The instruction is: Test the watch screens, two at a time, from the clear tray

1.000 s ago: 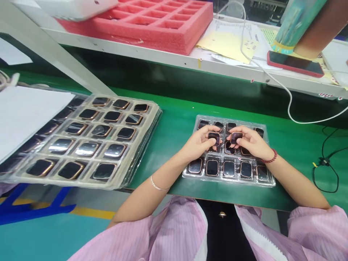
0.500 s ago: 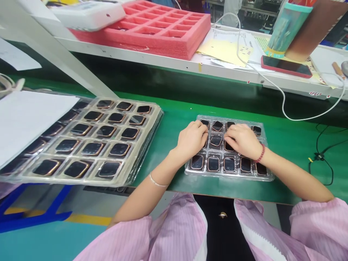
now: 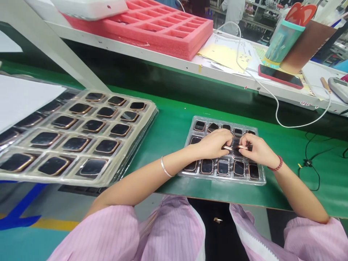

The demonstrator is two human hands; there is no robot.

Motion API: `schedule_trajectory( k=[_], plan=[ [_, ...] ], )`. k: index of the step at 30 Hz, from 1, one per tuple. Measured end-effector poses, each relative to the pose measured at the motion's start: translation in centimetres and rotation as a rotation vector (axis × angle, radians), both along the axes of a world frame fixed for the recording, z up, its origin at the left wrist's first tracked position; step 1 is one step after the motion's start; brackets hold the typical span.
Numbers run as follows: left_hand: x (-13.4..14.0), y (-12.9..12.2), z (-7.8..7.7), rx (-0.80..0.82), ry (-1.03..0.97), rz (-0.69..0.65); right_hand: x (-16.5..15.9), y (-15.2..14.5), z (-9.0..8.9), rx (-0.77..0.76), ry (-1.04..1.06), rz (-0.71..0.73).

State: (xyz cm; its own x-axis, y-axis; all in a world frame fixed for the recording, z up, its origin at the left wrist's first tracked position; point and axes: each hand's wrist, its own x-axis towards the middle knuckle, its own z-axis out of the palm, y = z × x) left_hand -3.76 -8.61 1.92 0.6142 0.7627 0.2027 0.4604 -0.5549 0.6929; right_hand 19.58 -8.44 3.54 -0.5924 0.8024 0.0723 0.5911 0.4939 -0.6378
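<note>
A clear plastic tray (image 3: pixel 230 180) lies on the green bench, holding several square smartwatch cases (image 3: pixel 223 167) with dark glass and gold-coloured rims. My left hand (image 3: pixel 217 144) is over the middle of the tray, its thumb and fingers pinching one watch case (image 3: pixel 227 148) by the edge. Close beside it on the right, my right hand (image 3: pixel 257 149) grips another watch case (image 3: pixel 243 147), also seen edge-on. Both held cases are just above the tray. My hands and forearms hide part of the middle row.
Stacked trays of similar watch cases (image 3: pixel 94 125) stand at the left, partly under white paper (image 3: pixel 24 98). Above the bench runs a white shelf (image 3: pixel 163 59) bearing red foam (image 3: pixel 190 47), papers, a phone (image 3: pixel 280 76) and cups. A white cable (image 3: pixel 274 99) hangs down; black cables (image 3: pixel 308 163) lie right.
Both hands have shifted right over the tray. Each now shows a watch case pinched edge-on. The left column of cases is more exposed, and the camera view has shifted slightly.
</note>
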Motion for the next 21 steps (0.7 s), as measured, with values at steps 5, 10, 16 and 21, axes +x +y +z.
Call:
schedule_trajectory(
  k=[5, 10, 16, 21],
  plan=[
    [-0.1, 0.8, -0.3, -0.462, -0.405, 0.168, -0.8, 1.6, -1.8, -0.543, 0.572, -0.175],
    [-0.8, 2.0, -0.8, -0.777, -0.548, 0.229, -1.1, 2.2, -2.9, -0.644, 0.747, -0.269],
    [-1.9, 1.9, -1.2, -0.883, -0.702, 0.118, -0.3, 2.1, -3.5, -0.666, 0.834, -0.205],
    [-2.5, 1.7, -1.3, -0.931, -0.737, 0.045, 0.0, 2.1, -3.6, -0.774, 0.88, -0.113]
  ],
)
